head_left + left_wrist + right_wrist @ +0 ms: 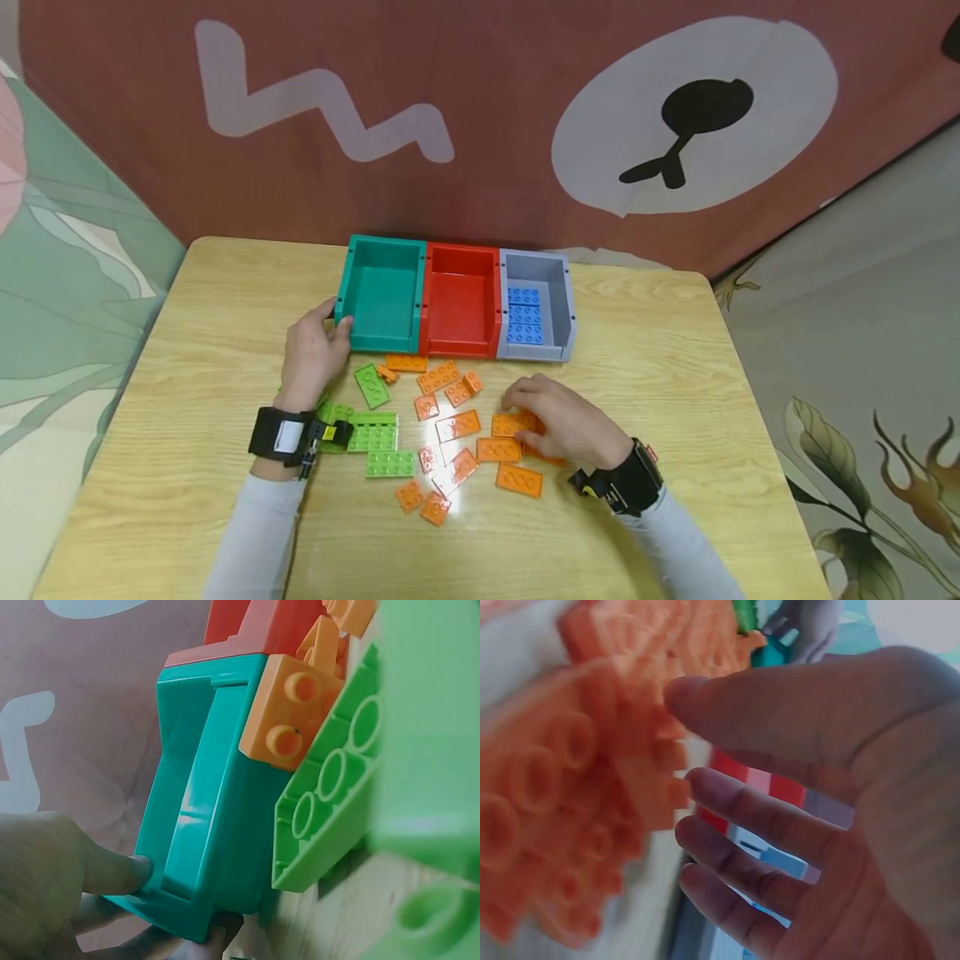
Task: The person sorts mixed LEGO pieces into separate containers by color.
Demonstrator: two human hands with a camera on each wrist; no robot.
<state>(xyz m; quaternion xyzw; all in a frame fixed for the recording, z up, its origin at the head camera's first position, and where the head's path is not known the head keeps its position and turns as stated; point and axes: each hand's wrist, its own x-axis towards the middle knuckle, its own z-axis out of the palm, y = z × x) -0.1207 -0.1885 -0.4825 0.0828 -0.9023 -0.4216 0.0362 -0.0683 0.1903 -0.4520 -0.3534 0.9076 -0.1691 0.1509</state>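
At the left end of the joined bins, my left hand (311,354) grips the corner of the green bin (348,329). In the left wrist view the thumb (120,870) lies over the bin's rim, with fingers beneath its outer side. My right hand (566,417) is over the orange bricks (508,425) on the right of the pile. The right wrist view is blurred; there the thumb and loosely bent fingers (735,802) are spread apart beside orange bricks (649,787), with no brick clearly pinched. Part of the orange pile is hidden under this hand.
A red bin (461,300) joins the green one, then a grey bin (555,325) holding blue bricks (524,315). Green bricks (372,433) lie by the left wrist. More orange bricks (457,426) are scattered across the middle of the wooden table (637,333).
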